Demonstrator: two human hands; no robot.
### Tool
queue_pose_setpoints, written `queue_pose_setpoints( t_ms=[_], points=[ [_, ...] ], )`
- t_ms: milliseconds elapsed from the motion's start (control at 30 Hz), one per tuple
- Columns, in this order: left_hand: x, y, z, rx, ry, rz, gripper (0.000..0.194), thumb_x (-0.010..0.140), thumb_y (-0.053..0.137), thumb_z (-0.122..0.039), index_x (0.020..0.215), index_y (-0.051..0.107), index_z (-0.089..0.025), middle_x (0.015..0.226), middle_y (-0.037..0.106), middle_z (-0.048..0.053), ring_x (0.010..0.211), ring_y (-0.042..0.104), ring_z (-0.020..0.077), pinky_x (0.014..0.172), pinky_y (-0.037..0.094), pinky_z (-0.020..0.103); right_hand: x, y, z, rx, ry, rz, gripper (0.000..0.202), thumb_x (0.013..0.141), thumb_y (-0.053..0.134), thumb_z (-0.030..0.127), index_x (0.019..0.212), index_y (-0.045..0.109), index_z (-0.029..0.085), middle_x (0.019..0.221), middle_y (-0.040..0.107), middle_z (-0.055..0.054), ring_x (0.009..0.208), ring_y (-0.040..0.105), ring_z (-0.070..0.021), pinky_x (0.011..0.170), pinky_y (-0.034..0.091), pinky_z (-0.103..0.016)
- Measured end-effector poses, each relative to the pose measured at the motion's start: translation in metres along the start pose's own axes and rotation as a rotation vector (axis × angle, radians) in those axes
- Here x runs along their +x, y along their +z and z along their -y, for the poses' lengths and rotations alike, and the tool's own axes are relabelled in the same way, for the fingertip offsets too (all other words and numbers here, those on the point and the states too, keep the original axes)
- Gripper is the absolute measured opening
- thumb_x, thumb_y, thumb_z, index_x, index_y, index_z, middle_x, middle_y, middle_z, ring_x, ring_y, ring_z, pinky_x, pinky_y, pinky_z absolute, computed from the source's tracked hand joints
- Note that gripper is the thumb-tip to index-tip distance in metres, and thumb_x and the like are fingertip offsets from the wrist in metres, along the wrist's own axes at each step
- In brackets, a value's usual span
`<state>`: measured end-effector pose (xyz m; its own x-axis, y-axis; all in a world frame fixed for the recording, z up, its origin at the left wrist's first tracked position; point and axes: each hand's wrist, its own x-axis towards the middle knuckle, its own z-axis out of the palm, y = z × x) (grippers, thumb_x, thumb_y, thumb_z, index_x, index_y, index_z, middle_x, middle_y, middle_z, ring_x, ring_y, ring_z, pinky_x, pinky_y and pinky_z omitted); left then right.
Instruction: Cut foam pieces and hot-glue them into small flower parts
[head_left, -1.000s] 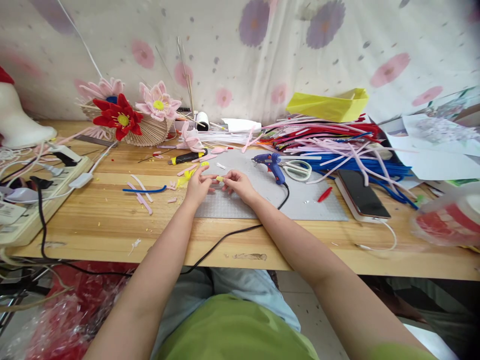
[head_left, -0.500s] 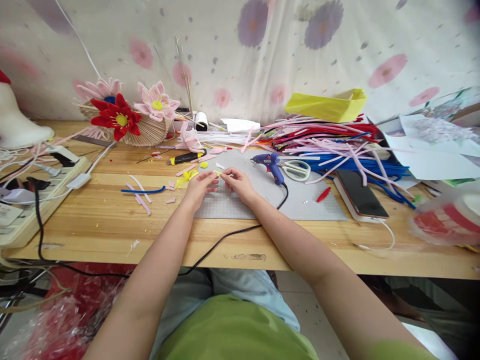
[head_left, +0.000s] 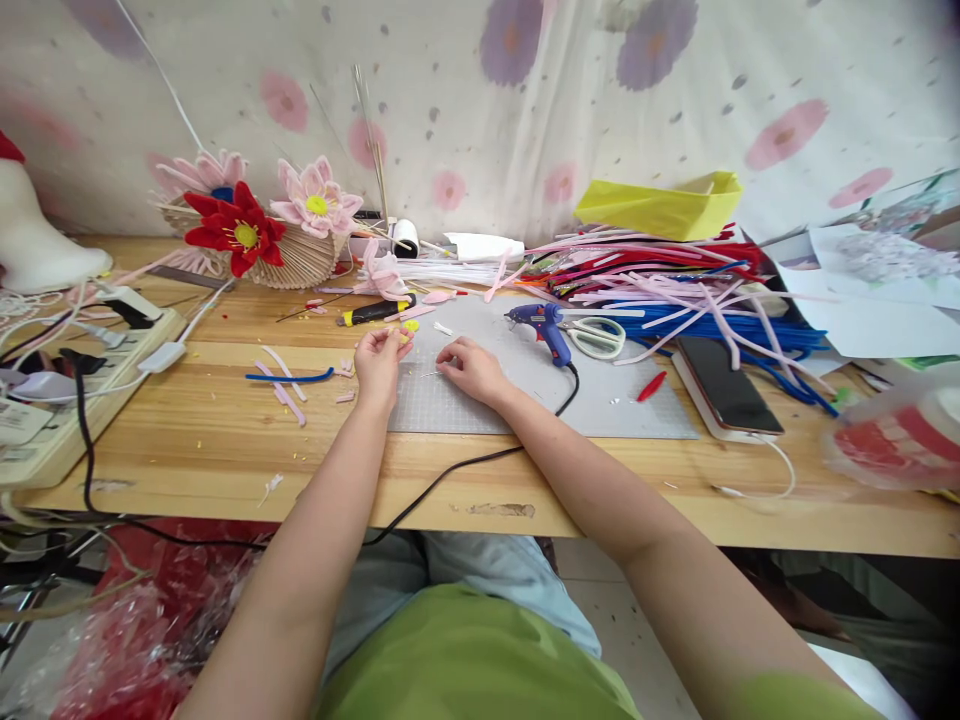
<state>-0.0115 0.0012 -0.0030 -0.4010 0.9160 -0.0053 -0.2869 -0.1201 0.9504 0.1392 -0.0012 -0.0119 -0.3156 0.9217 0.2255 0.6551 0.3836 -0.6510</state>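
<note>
My left hand (head_left: 381, 362) is closed at the left edge of the grey cutting mat (head_left: 600, 400), its fingertips pinching a small yellow piece (head_left: 405, 338). Just behind it lies a round yellow disc (head_left: 411, 325). My right hand (head_left: 471, 368) rests low over the mat, fingers curled together around the end of something thin and pale (head_left: 431, 374), too small to name. Behind the hands is a small white piece (head_left: 442, 328). A blue glue gun (head_left: 546, 325) lies to the right of my right hand, next to white-handled scissors (head_left: 596, 338).
Fuzzy stems (head_left: 675, 290) are piled at the back right, near a phone (head_left: 724, 385). Fuzzy flowers (head_left: 244, 235) stand at the back left, and a power strip (head_left: 45, 440) lies far left. A black cable (head_left: 450, 470) crosses the front edge.
My hands have moved apart. The left went left with a yellow piece and now covers where yellow strips showed; the right is lower over the mat. The view has shifted slightly.
</note>
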Motion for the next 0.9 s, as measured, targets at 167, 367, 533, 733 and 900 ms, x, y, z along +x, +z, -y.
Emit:
queue_pose_setpoints(
  t_ms=[167, 367, 533, 733, 900],
  points=[
    [0.003, -0.001, 0.0, 0.048, 0.018, -0.009, 0.014, 0.073, 0.062, -0.021, 0.075, 0.049, -0.017, 0.075, 0.067, 0.001, 0.083, 0.067, 0.0136, 0.081, 0.054, 0.031, -0.004, 0.0, 0.008, -0.196, -0.03, 0.14, 0.011, 0.084, 0.054, 0.021, 0.086, 0.064, 0.019, 0.098, 0.06, -0.007, 0.096, 0.054, -0.0186, 0.082, 0.041, -0.03],
    [-0.001, -0.002, -0.005, -0.008, -0.022, 0.026, 0.017, 0.068, 0.066, -0.018, 0.073, 0.05, -0.015, 0.068, 0.064, -0.001, 0.073, 0.067, 0.0113, 0.075, 0.054, 0.028, 0.002, 0.002, -0.001, 0.02, 0.056, 0.017, 0.008, 0.084, 0.049, 0.019, 0.082, 0.056, 0.018, 0.092, 0.06, -0.006, 0.089, 0.055, -0.0165, 0.081, 0.042, -0.031],
    [-0.01, -0.001, -0.011, 0.089, -0.182, 0.191, 0.018, 0.068, 0.065, -0.015, 0.075, 0.049, -0.014, 0.067, 0.064, -0.001, 0.067, 0.066, 0.011, 0.066, 0.054, 0.024, 0.006, -0.007, -0.018, 0.46, 0.139, -0.141, 0.005, 0.083, 0.046, 0.023, 0.079, 0.046, 0.021, 0.074, 0.058, 0.002, 0.063, 0.053, -0.0112, 0.063, 0.043, -0.027],
    [-0.022, 0.003, -0.011, 0.243, -0.318, 0.31, 0.033, 0.072, 0.064, -0.007, 0.098, 0.045, -0.014, 0.071, 0.067, 0.005, 0.066, 0.068, 0.0164, 0.061, 0.055, 0.029, 0.002, -0.019, -0.017, 0.78, 0.05, -0.191, 0.019, 0.073, 0.058, 0.026, 0.081, 0.041, 0.022, 0.065, 0.056, 0.006, 0.056, 0.051, -0.0087, 0.05, 0.04, -0.021],
    [-0.026, 0.006, -0.009, 0.296, -0.348, 0.384, 0.038, 0.073, 0.063, -0.006, 0.106, 0.044, -0.012, 0.069, 0.067, 0.005, 0.066, 0.068, 0.0164, 0.06, 0.055, 0.027, 0.0, -0.017, -0.009, 0.928, 0.023, -0.148, 0.031, 0.069, 0.064, 0.034, 0.087, 0.041, 0.023, 0.067, 0.059, 0.006, 0.057, 0.052, -0.0079, 0.05, 0.039, -0.02]
  ],
)
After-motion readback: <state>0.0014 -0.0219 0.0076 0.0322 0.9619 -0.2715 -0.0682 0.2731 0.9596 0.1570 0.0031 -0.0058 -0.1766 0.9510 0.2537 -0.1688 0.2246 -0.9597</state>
